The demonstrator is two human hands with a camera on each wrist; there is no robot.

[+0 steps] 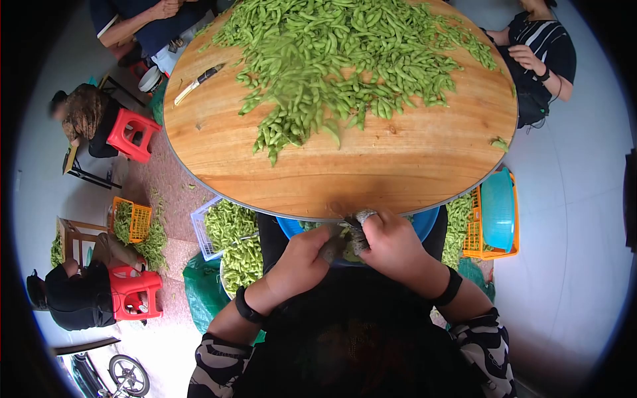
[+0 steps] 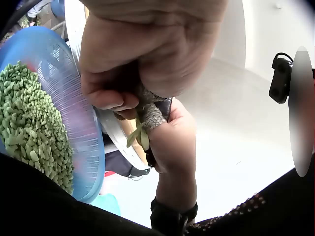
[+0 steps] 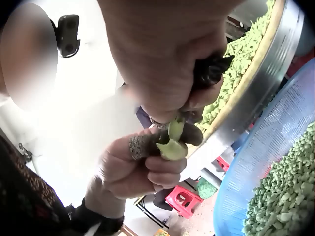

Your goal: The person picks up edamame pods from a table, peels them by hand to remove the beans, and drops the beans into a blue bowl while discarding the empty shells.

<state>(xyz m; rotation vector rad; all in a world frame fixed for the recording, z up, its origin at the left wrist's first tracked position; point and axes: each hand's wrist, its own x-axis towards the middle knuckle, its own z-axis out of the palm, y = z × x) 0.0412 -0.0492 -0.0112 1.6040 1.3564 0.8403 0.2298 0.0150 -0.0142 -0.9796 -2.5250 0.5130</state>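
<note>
Both hands meet just past the near edge of the round table, with grey wraps on some fingers. In the right wrist view, my left hand grips a split green pod between thumb and curled fingers. Above it, my right hand pinches at the pod's upper end, its fingertips partly hidden; something black and shiny shows at its curled fingers, and I cannot tell what it is. The head view has my left hand and my right hand almost touching. Green pieces stick out between them in the left wrist view.
A large heap of green pods covers the far part of the wooden table; a knife lies at its left. Below the hands is a blue basket of shelled beans. Crates of pods stand either side; several people sit around.
</note>
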